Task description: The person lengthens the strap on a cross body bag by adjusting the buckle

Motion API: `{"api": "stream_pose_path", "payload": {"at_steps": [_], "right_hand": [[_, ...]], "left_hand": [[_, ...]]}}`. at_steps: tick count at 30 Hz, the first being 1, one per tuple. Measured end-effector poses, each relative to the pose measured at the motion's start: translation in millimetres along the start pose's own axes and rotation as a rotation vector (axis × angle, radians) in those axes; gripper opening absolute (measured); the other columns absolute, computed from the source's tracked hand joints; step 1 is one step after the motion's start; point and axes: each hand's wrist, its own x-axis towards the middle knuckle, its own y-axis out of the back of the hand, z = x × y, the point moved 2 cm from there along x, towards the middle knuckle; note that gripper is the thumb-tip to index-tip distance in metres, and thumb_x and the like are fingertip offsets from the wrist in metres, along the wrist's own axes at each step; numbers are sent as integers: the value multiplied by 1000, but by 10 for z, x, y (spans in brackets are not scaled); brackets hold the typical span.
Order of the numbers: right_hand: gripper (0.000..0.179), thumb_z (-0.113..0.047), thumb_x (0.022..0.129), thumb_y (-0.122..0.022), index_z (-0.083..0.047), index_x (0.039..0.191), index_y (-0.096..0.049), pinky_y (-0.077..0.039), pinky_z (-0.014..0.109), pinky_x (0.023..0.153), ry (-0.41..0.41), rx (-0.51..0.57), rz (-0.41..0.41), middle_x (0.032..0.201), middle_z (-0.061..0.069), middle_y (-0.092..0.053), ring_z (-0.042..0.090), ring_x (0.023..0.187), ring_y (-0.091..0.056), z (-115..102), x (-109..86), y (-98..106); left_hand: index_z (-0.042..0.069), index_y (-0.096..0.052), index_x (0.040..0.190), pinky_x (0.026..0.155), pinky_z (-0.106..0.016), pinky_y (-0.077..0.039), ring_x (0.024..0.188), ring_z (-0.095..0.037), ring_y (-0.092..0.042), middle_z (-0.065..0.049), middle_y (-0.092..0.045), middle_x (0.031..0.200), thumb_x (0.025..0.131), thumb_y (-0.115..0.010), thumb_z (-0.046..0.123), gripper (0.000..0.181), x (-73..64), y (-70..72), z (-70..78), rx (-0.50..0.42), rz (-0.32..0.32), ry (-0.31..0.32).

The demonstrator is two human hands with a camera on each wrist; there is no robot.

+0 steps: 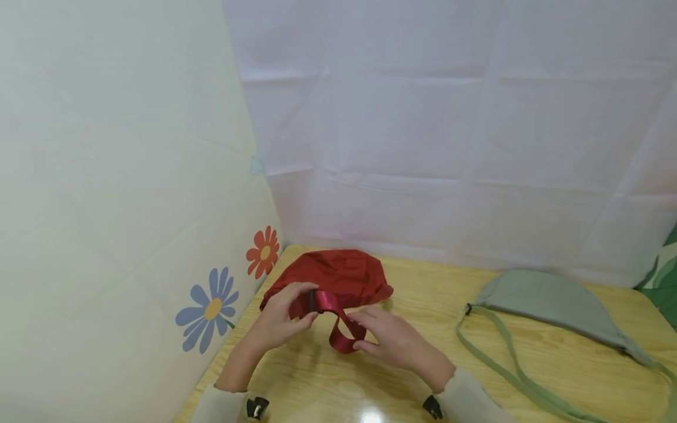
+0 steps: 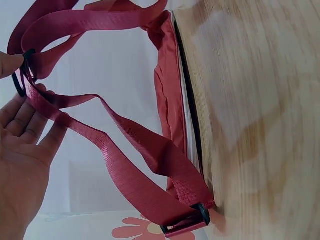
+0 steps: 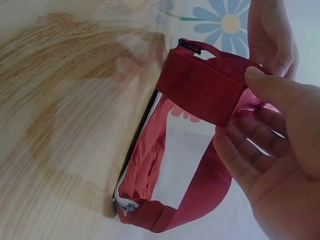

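Far left in the head view was the red bag (image 1: 338,271); the left hand (image 1: 279,320) pinched the black slider (image 1: 312,300), the right hand (image 1: 394,336) the strap (image 1: 342,345). Left-wrist view: twists wanted smoothing flat. Right-wrist view: an even pinch suited the strap.

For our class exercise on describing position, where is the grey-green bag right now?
In the head view, the grey-green bag lies on the table's right side, right of the red bag and the right hand.
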Motion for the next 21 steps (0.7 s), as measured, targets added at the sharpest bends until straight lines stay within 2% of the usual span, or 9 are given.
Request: {"api": "stream_pose_path", "payload": {"at_steps": [10,16,21], "right_hand": [[49,-24,93,-76,-8,137,-59,-54,34,95,11,27,-16,126,4,-66,16,117,-62,0,53,-41],[50,-26,95,-73,-9,139,-58,-54,35,96,-26,41,-21,130,5,-65,17,117,-62,25,66,-25],[48,-29,97,-70,-7,138,-59,-55,36,94,-55,40,-8,126,6,-66,17,112,-63,74,89,33]], "left_hand": [[7,-63,127,89,-40,-56,107,-17,-63,-2,-68,118,80,-82,11,50,20,11,4,10,13,-16],[6,-63,127,88,-41,-56,107,-17,-63,-2,-67,118,80,-82,11,51,34,31,-2,8,14,-30],[6,-63,128,88,-43,-57,107,-18,-63,-3,-67,120,81,-82,12,52,56,28,-38,-1,6,-35]]}}
